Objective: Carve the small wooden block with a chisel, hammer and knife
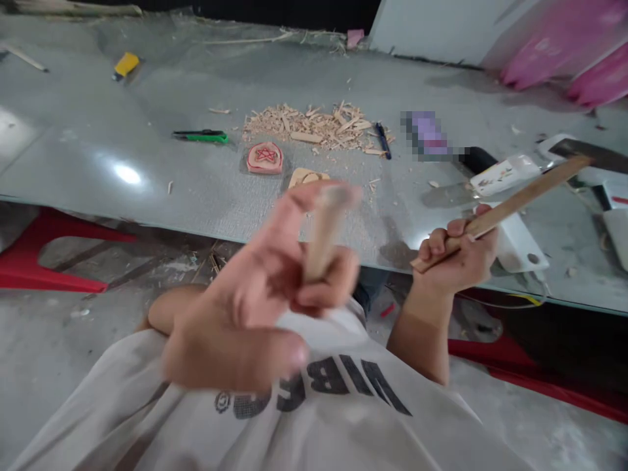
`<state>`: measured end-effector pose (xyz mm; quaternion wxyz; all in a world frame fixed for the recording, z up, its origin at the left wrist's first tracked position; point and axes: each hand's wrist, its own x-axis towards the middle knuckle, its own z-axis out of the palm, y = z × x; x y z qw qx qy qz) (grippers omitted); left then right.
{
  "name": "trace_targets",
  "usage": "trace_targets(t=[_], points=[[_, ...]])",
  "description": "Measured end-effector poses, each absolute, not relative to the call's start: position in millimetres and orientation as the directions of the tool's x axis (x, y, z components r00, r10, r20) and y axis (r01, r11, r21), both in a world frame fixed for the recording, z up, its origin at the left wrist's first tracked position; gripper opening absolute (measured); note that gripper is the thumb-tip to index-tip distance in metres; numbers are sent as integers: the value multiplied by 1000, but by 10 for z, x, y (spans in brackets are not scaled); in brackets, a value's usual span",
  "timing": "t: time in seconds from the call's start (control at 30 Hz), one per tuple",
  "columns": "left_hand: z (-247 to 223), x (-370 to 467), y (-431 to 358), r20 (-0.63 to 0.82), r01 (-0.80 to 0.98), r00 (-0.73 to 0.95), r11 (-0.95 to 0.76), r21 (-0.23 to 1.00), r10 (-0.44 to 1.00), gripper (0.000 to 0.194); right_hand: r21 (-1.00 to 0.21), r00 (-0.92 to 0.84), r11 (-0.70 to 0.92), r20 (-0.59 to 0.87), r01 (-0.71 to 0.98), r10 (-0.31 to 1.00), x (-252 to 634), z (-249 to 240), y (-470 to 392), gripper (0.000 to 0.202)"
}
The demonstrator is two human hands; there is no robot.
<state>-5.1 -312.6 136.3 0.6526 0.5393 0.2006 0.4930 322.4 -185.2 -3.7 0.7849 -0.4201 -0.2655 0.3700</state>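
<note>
Close to the camera, my left hand [255, 294] is smeared by motion. Its lower fingers curl around a short wooden stick [324, 235] whose end points up towards me, while the thumb stands apart. My right hand [458, 252] is closed around a long, flat wooden strip [530, 196] that slants up to the right over the table edge. Behind my left hand lies a light wooden piece [307, 176], partly hidden by the fingers. Beside it rests a pinkish block with a red star drawn on it [265, 158].
Wood shavings [314, 124] are heaped on the grey table [161, 98], with a dark pen [383, 140] beside them. A green utility knife [201, 136] and a yellow tool [126, 65] lie leftward. To the right are a white bottle [505, 175] and a white power strip [520, 245]. Red stools [49, 255] stand below.
</note>
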Motion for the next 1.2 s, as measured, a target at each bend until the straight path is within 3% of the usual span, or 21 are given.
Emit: trace_targets(t=[0.07,0.13,0.2,0.43,0.6,0.77,0.9,1.03,1.2], points=[[1150,-197,-3019,177,-425,367,-4,905,913,80,-833,603,436,163,-340,781,3227,-48,-1827,71],[871,-262,-2907,310,-513,224,-159,844,924,53,-826,593,455,193,-332,782,3234,-63,-1799,68],[600,-284,-2813,375,-532,118,-260,806,919,40,-827,580,455,202,-331,789,3243,-79,-1775,67],[186,-455,-2596,381,-477,-39,-353,805,924,37,-832,555,452,221,-322,802,3266,-96,-1759,58],[257,-594,-2194,380,-423,-98,-385,820,920,39,-849,567,440,217,-293,795,3286,-123,-1719,40],[440,-628,-1487,383,-316,-122,-402,860,916,30,-863,560,401,177,-307,810,3253,-96,-1725,37],[481,-647,-869,433,-196,-9,-426,883,901,35,-865,545,367,136,-342,827,3197,-24,-1773,50],[503,-678,-442,372,111,239,-406,907,897,64,-870,540,357,129,-340,831,3190,-6,-1774,42],[462,-681,-355,251,400,407,-418,816,878,89,-886,522,344,143,-311,841,3236,-67,-1750,41]])
